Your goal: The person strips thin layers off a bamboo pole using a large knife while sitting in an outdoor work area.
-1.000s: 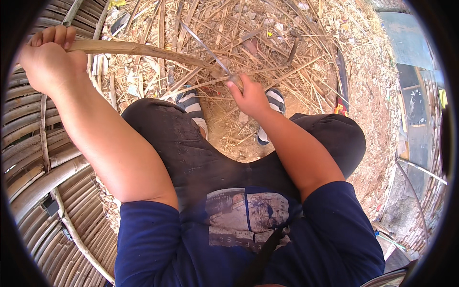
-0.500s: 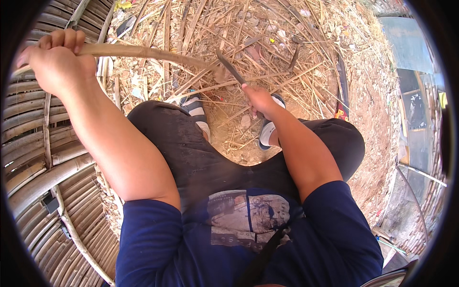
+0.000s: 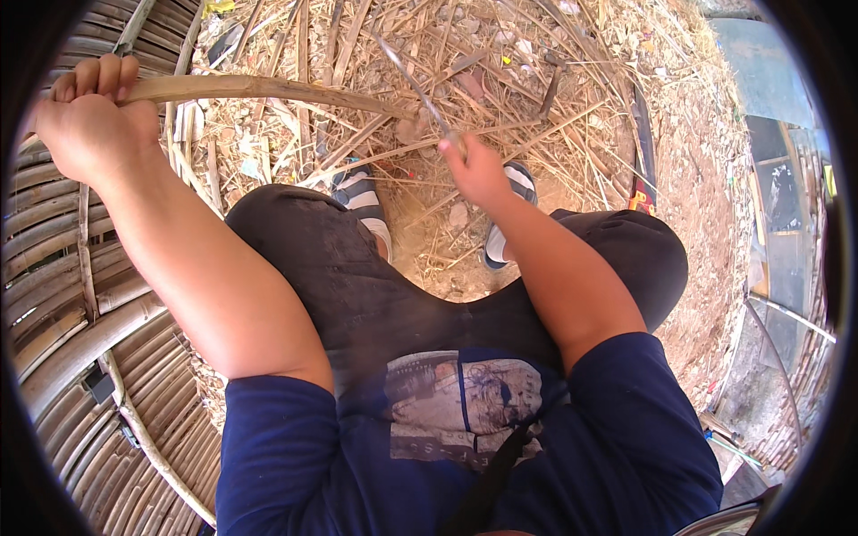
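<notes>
- Fingers of the left hand are clenched round the near end of a bamboo strip, up by the woven bamboo panel's edge.
- The strip's long axis runs rightward toward the right hand.
- That hand grips what seems a knife, blade touching the strip's far end above the littered ground.

Your one head camera looks steeply down from close above your lap, taking in both forearms and the straw-strewn ground ahead.
</notes>
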A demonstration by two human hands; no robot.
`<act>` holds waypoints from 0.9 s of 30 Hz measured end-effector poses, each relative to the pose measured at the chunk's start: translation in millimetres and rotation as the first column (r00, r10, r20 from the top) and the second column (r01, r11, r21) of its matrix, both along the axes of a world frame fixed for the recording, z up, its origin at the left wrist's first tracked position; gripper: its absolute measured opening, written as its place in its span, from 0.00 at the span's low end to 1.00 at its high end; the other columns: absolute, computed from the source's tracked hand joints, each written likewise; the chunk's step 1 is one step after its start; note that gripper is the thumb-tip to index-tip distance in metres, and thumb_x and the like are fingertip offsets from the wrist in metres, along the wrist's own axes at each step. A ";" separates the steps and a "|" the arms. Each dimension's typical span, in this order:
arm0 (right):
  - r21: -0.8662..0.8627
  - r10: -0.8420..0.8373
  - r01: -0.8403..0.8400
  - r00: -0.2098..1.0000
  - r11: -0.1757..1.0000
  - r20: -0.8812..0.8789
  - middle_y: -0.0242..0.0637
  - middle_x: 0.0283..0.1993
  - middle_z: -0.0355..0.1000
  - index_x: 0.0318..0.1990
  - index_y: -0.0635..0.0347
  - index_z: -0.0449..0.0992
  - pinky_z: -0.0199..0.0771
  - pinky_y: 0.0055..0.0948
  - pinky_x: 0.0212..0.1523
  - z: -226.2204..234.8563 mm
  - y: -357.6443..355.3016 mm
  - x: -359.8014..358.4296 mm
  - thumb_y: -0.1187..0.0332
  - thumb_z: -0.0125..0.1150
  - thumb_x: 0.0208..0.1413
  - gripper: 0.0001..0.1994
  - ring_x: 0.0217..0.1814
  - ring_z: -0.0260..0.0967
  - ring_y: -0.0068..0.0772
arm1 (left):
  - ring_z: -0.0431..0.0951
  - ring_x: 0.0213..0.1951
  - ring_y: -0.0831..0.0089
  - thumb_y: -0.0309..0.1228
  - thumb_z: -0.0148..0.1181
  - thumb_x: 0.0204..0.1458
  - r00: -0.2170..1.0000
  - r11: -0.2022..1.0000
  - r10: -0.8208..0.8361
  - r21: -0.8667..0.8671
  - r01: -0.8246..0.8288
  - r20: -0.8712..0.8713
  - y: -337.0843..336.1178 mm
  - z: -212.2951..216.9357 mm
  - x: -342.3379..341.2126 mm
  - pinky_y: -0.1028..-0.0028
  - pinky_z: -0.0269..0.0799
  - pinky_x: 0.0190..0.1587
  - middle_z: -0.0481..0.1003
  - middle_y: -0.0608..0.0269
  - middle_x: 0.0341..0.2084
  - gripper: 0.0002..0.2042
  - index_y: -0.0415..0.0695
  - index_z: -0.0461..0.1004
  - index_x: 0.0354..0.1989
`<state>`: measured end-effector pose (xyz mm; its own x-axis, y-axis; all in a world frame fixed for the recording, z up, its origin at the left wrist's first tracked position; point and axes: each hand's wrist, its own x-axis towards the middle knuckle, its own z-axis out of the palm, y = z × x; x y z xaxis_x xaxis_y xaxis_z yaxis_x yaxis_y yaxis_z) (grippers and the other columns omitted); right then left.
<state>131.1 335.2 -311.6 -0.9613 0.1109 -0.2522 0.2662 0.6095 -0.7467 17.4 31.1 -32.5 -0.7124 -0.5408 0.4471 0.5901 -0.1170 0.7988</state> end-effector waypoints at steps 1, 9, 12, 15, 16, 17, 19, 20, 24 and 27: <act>0.111 0.007 -0.013 0.999 0.994 0.049 0.56 0.35 0.77 0.52 0.65 0.73 0.72 0.49 0.45 -29.5 3.2 13.2 0.43 0.53 0.64 0.29 0.40 0.75 0.58 | 0.48 0.20 0.74 0.39 0.38 0.66 1.000 1.000 -0.008 -0.010 0.008 0.000 -0.1 0.5 -2.5 0.72 0.48 0.25 0.52 0.65 0.18 0.16 0.45 0.53 0.27; -0.193 -0.126 0.279 0.816 0.941 0.564 0.47 0.27 0.72 0.47 0.70 0.72 0.77 0.44 0.40 -46.7 13.2 7.1 0.42 0.52 0.65 0.30 0.31 0.73 0.45 | 0.47 0.20 0.73 0.57 0.29 0.69 0.999 1.000 0.028 -0.015 -0.027 0.044 -7.1 -3.5 -3.1 0.72 0.49 0.25 0.50 0.66 0.17 0.27 0.47 0.51 0.25; -0.250 -0.096 0.268 0.837 0.930 0.538 0.55 0.34 0.77 0.49 0.66 0.75 0.75 0.45 0.44 -22.2 11.9 -3.9 0.44 0.53 0.65 0.28 0.40 0.77 0.53 | 0.47 0.19 0.73 0.57 0.28 0.69 0.997 0.999 0.051 0.002 -0.051 0.058 -7.0 -3.3 -4.5 0.72 0.49 0.25 0.50 0.66 0.17 0.27 0.47 0.52 0.26; -0.115 -0.076 0.079 0.997 0.990 0.032 0.50 0.27 0.75 0.43 0.64 0.75 0.75 0.45 0.35 -8.6 -11.8 -11.7 0.43 0.54 0.65 0.27 0.30 0.75 0.49 | 0.47 0.19 0.73 0.57 0.29 0.69 0.998 0.999 0.036 0.022 -0.037 0.048 -8.4 -5.6 -10.7 0.72 0.49 0.25 0.51 0.66 0.18 0.27 0.47 0.52 0.26; -0.160 -0.023 0.012 0.998 0.987 -0.063 0.51 0.27 0.75 0.44 0.65 0.75 0.75 0.46 0.36 10.0 -26.8 -13.2 0.43 0.54 0.65 0.27 0.31 0.76 0.51 | 0.47 0.20 0.73 0.58 0.29 0.69 0.998 0.999 0.040 0.025 -0.041 0.043 -12.2 -7.2 -9.0 0.72 0.49 0.25 0.51 0.66 0.18 0.27 0.47 0.52 0.26; -0.196 0.021 -0.053 0.987 0.979 -0.162 0.52 0.28 0.75 0.46 0.66 0.74 0.75 0.47 0.37 35.2 -40.1 -14.0 0.42 0.54 0.64 0.28 0.32 0.76 0.54 | 0.47 0.20 0.73 0.58 0.30 0.69 0.997 0.998 0.051 0.027 -0.053 0.049 -13.1 -7.2 -6.9 0.72 0.49 0.25 0.51 0.66 0.18 0.28 0.47 0.52 0.26; -0.187 0.123 -0.136 0.989 0.973 -0.079 0.57 0.33 0.76 0.48 0.66 0.74 0.74 0.49 0.43 69.7 -54.7 -15.1 0.42 0.53 0.65 0.29 0.39 0.76 0.57 | 0.47 0.20 0.73 0.58 0.30 0.69 0.997 0.998 0.059 0.028 -0.060 0.058 -8.8 -4.9 -4.8 0.72 0.49 0.25 0.51 0.65 0.18 0.28 0.47 0.52 0.26; -0.186 0.173 -0.177 0.984 0.966 -0.038 0.59 0.35 0.76 0.49 0.67 0.74 0.73 0.50 0.46 76.0 -59.9 -14.2 0.42 0.52 0.65 0.30 0.43 0.76 0.59 | 0.47 0.20 0.73 0.58 0.30 0.69 0.997 0.998 0.058 0.023 -0.060 0.051 -7.2 -5.8 -4.2 0.72 0.49 0.25 0.51 0.65 0.18 0.28 0.47 0.52 0.26; -0.004 0.132 -0.132 0.990 0.991 -0.042 0.52 0.30 0.76 0.55 0.68 0.71 0.74 0.48 0.42 10.0 -65.7 5.4 0.44 0.52 0.66 0.30 0.35 0.77 0.53 | 0.46 0.21 0.73 0.58 0.30 0.69 0.994 0.995 0.094 0.032 -0.096 0.058 -7.0 -5.6 -1.1 0.71 0.48 0.25 0.50 0.66 0.19 0.27 0.48 0.52 0.25; 0.029 0.021 -0.021 0.999 0.999 -0.024 0.55 0.30 0.76 0.54 0.68 0.72 0.74 0.49 0.43 -35.6 -43.2 5.3 0.45 0.53 0.66 0.30 0.37 0.78 0.57 | 0.46 0.21 0.73 0.57 0.29 0.70 0.992 0.992 0.103 0.061 -0.107 0.071 -3.3 -4.4 -2.4 0.71 0.48 0.25 0.50 0.66 0.19 0.27 0.48 0.51 0.25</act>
